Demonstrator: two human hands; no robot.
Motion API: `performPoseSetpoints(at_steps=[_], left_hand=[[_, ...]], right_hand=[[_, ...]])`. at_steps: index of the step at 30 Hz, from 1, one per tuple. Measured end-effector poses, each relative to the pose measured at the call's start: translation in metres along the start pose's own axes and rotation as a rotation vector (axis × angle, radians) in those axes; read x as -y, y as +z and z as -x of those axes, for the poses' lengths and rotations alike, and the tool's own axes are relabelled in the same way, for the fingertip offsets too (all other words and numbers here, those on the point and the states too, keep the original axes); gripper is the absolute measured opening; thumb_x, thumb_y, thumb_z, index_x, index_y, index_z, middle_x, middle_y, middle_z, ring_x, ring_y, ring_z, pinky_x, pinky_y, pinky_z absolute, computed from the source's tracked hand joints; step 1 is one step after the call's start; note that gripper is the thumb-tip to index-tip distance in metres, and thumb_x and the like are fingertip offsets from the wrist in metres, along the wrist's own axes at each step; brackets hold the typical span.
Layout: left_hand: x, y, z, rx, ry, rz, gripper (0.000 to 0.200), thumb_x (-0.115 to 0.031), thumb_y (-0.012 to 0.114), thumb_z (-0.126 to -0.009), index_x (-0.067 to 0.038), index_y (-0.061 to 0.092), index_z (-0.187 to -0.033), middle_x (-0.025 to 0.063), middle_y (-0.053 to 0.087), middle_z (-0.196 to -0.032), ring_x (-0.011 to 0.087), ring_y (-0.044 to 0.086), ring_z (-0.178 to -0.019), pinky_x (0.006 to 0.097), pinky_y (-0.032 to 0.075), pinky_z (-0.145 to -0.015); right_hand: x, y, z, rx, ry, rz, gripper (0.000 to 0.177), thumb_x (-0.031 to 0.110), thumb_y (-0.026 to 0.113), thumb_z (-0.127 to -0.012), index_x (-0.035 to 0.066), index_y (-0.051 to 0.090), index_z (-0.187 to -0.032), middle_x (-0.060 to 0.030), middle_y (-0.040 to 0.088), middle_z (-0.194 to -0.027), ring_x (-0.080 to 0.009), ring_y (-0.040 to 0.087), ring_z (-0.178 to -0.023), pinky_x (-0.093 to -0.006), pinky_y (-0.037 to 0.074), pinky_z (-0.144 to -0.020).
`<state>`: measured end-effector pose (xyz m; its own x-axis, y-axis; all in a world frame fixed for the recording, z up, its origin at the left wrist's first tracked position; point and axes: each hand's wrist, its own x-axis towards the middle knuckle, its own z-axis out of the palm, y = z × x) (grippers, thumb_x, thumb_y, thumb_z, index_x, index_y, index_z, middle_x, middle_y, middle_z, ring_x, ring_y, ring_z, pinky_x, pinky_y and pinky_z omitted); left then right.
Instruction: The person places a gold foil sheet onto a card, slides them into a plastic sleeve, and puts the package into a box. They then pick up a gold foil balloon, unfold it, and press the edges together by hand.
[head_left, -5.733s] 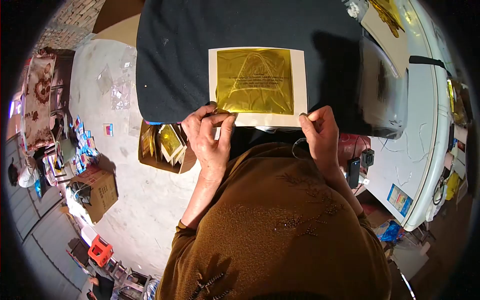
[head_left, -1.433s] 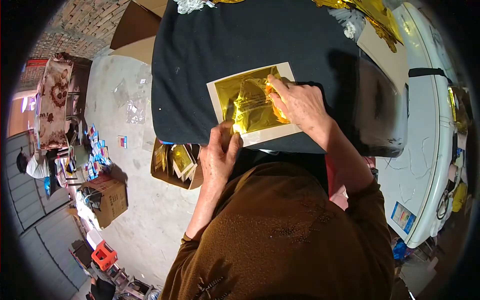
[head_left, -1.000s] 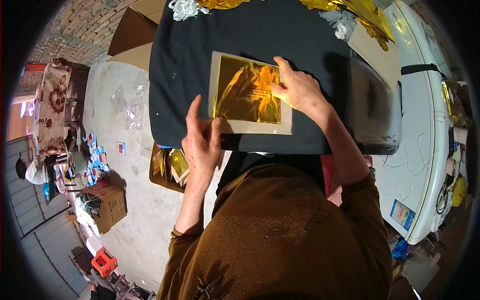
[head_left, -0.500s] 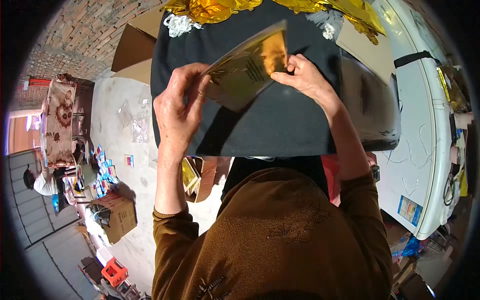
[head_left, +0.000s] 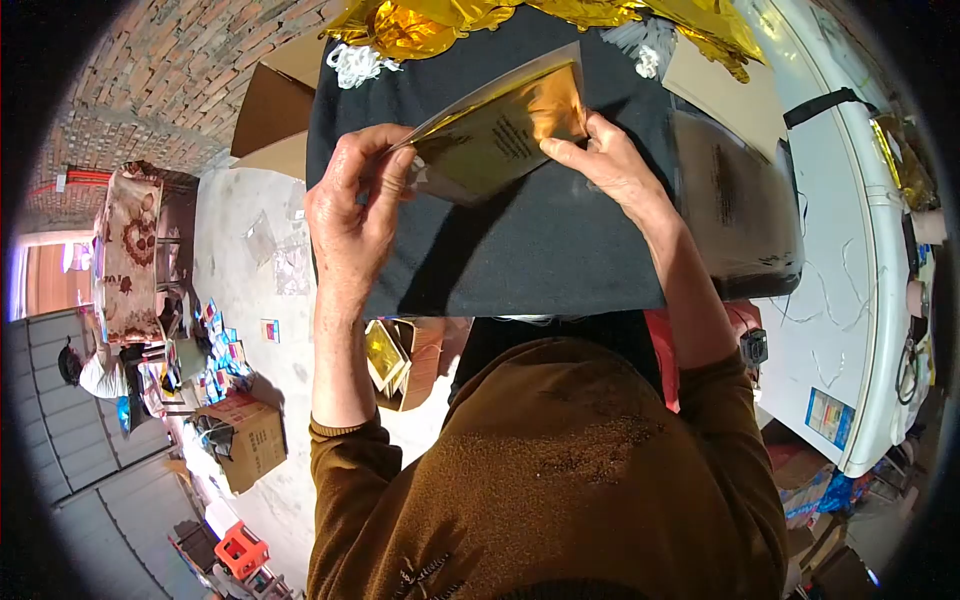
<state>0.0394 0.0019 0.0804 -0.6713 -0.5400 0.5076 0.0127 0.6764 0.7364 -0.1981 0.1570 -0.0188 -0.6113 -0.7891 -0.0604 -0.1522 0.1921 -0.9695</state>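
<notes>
Between my two hands a clear plastic bag (head_left: 490, 140) with gold foil inside is held tilted above a black-covered table (head_left: 540, 260). Small dark print shows on its face. My left hand (head_left: 355, 195) pinches the bag's left edge between thumb and fingers. At the right edge, my right hand (head_left: 605, 165) grips it, thumb in front and fingers mostly behind. Gold foil (head_left: 420, 25) lies along the table's far edge, near a bundle of white string (head_left: 358, 65).
A cardboard sheet (head_left: 725, 95) and a stack of clear bags (head_left: 735, 200) lie on the right. Beside the table stands a white chest (head_left: 850, 300). An open carton (head_left: 275, 110) is at the left; another box (head_left: 240, 440) stands on the floor near a person (head_left: 100, 375).
The bag has turned slightly and its lower corner has risen a little. Both hands keep hold of its edges, my right fingers now further behind it. The camera view has shifted slightly.
</notes>
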Motion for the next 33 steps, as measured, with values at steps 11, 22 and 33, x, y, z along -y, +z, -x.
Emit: performPoseSetpoints(at_steps=[11, 22, 33], left_hand=[[0.0, 0.005, 0.01, 0.01, -0.021, -0.009, 0.013, -0.006, 0.071, -0.099, -0.002, 0.069, -0.11, 0.0033, 0.072, -0.094, 0.0088, 0.068, -0.075, 0.0238, 0.057, -0.066], [0.056, -0.003, 0.022, -0.144, -0.468, 0.574, 0.058, -0.028, 0.073, -0.098, 0.002, 0.046, -0.139, 0.0122, 0.064, -0.121, 0.0165, 0.064, -0.107, 0.0346, 0.061, -0.075], [0.047, 0.042, 0.085, -0.035, -0.863, 0.776, 0.02, -0.02, 0.077, -0.095, -0.003, 0.074, -0.105, 0.0053, 0.073, -0.089, 0.0156, 0.068, -0.078, 0.0299, 0.052, -0.054]], right_hand=[[-0.005, 0.022, -0.002, -0.146, -0.04, -0.256, 0.036, 0.018, 0.079, -0.088, 0.002, 0.068, -0.119, -0.005, 0.071, -0.101, -0.0109, 0.062, -0.083, -0.0295, 0.053, -0.078], [0.033, 0.015, 0.008, 0.124, 0.13, -0.266, 0.026, 0.016, 0.076, -0.093, 0.002, 0.067, -0.112, 0.0025, 0.062, -0.088, -0.0034, 0.047, -0.07, -0.0229, 0.037, -0.059], [0.029, 0.051, 0.019, 0.235, -0.045, -0.252, 0.034, 0.015, 0.079, -0.091, -0.002, 0.063, -0.115, -0.0065, 0.07, -0.1, -0.0099, 0.064, -0.088, -0.0259, 0.051, -0.076]])
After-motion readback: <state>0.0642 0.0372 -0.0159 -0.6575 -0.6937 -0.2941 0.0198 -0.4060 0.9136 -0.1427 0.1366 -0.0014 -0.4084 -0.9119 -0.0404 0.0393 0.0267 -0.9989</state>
